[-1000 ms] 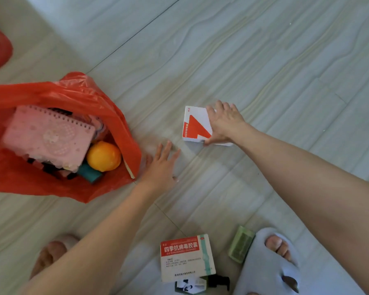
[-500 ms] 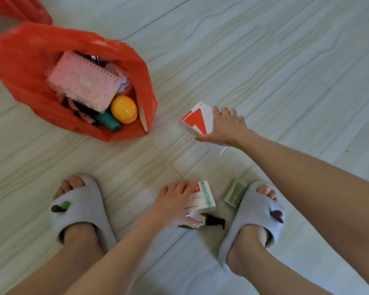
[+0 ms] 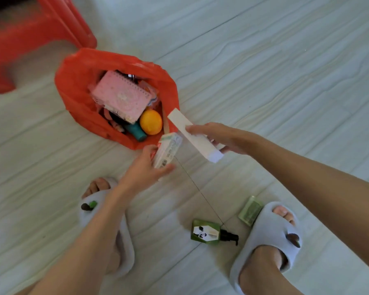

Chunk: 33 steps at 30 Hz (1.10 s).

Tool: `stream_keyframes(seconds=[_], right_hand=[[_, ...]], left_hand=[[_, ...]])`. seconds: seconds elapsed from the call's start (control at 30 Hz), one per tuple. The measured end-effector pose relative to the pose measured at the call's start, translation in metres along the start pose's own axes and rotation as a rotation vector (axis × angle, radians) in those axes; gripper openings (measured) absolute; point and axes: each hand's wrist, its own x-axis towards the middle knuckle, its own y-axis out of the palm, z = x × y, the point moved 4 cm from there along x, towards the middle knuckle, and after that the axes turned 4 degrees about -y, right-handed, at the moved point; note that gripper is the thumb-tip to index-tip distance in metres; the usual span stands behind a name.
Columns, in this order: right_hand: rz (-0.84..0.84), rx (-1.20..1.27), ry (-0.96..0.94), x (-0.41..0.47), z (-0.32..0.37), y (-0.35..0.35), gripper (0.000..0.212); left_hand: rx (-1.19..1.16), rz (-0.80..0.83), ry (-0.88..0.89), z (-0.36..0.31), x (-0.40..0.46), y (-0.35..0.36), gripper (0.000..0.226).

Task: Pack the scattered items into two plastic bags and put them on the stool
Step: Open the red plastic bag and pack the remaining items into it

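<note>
I take the red bag [image 3: 77, 86] as my reference point. It sits open on the pale floor [image 3: 264, 71].

1. Left of and behind the bag stands a red stool [image 3: 30, 35], blurred in my view.
2. Inside the bag lies a pink notebook [image 3: 120, 95]. Just right of the notebook's lower corner sits an orange [image 3: 151, 122], and a teal bottle [image 3: 136, 130] lies touching the orange on its left side.
3. In front of the bag's mouth, my left hand [image 3: 144, 169] grips a small box [image 3: 167, 150] with green and red print, fingers and thumb curled around its lower end. The box's upper end is just beside the bag's near rim.
4. Right of the bag's mouth, my right hand [image 3: 217, 137] grips a white box [image 3: 192, 136], held edge-on and tilted. Its far end is right at the bag's right rim; I cannot tell whether it touches.
5. Well in front of the bag, a green pump bottle [image 3: 207, 232] lies on its side between my two slippered feet, on the floor.
6. Right of that bottle, a small green packet [image 3: 250, 210] rests against the toe of my right slipper [image 3: 271, 228].
</note>
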Motion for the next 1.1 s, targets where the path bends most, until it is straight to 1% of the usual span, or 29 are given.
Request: stream_keyframes(seconds=[0.07, 0.1, 0.17, 0.23, 0.27, 0.33, 0.37, 0.4, 0.53, 0.6, 0.63, 0.7, 0.73, 0.8, 0.87, 0.9, 0.93, 0.97, 1.0, 1.03, 1.07, 1.1], right_hand=[[-0.023, 0.119, -0.026, 0.009, 0.024, 0.007, 0.031], [-0.037, 0.188, -0.024, 0.015, 0.035, 0.012, 0.031], [-0.04, 0.354, -0.003, 0.027, 0.055, 0.027, 0.034], [-0.078, 0.494, -0.033, 0.044, 0.073, 0.039, 0.04], [-0.124, 0.522, -0.063, 0.052, 0.083, 0.043, 0.048], [-0.24, 0.493, -0.109, 0.066, 0.101, 0.045, 0.069], [-0.286, 0.481, -0.133, 0.07, 0.11, 0.046, 0.072], [-0.321, 0.484, -0.146, 0.074, 0.116, 0.045, 0.071], [-0.404, 0.517, -0.193, 0.084, 0.126, 0.042, 0.052], [-0.384, 0.532, -0.198, 0.086, 0.121, 0.044, 0.034], [-0.361, 0.557, -0.188, 0.088, 0.117, 0.045, 0.029], [-0.317, 0.591, -0.18, 0.086, 0.108, 0.045, 0.031], [-0.291, 0.605, -0.179, 0.085, 0.105, 0.044, 0.035], [-0.291, 0.631, -0.179, 0.085, 0.096, 0.04, 0.037], [-0.328, 0.623, -0.195, 0.086, 0.088, 0.035, 0.028], [-0.395, 0.553, -0.209, 0.085, 0.086, 0.032, 0.021], [-0.507, 0.424, -0.208, 0.085, 0.084, 0.027, 0.015], [-0.617, 0.285, -0.195, 0.087, 0.08, 0.021, 0.015], [-0.7, 0.167, -0.169, 0.088, 0.077, 0.016, 0.025], [-0.726, 0.099, -0.139, 0.09, 0.074, 0.013, 0.039], [-0.711, 0.074, -0.111, 0.093, 0.072, 0.013, 0.052], [-0.671, 0.069, -0.092, 0.098, 0.069, 0.012, 0.059]], left_hand=[[-0.136, -0.216, -0.054, -0.006, 0.008, -0.035, 0.067], [-0.221, -0.282, -0.097, -0.009, 0.014, -0.049, 0.065], [-0.471, -0.303, -0.229, -0.013, 0.032, -0.072, 0.062], [-0.701, -0.247, -0.341, -0.018, 0.051, -0.087, 0.059], [-0.763, -0.223, -0.371, -0.02, 0.058, -0.092, 0.057], [-0.751, -0.232, -0.371, -0.021, 0.069, -0.099, 0.053], [-0.725, -0.248, -0.343, -0.023, 0.073, -0.101, 0.051], [-0.71, -0.261, -0.303, -0.025, 0.076, -0.102, 0.049], [-0.722, -0.186, -0.065, -0.042, 0.082, -0.097, 0.047], [-0.647, -0.194, 0.039, -0.049, 0.081, -0.095, 0.051], [-0.612, -0.199, 0.072, -0.051, 0.079, -0.093, 0.055], [-0.565, -0.193, 0.103, -0.048, 0.078, -0.088, 0.066], [-0.532, -0.194, 0.106, -0.044, 0.078, -0.086, 0.071], [-0.491, -0.255, 0.071, -0.032, 0.078, -0.087, 0.08], [-0.483, -0.33, 0.004, -0.019, 0.079, -0.092, 0.082], [-0.479, -0.353, -0.017, -0.016, 0.078, -0.094, 0.079], [-0.472, -0.371, -0.037, -0.013, 0.078, -0.095, 0.075], [-0.479, -0.388, -0.062, -0.01, 0.079, -0.096, 0.072], [-0.515, -0.398, -0.092, -0.005, 0.08, -0.096, 0.071], [-0.578, -0.403, -0.131, -0.003, 0.079, -0.095, 0.072], [-0.646, -0.414, -0.168, -0.001, 0.079, -0.094, 0.074], [-0.691, -0.424, -0.213, 0.001, 0.078, -0.092, 0.076]])
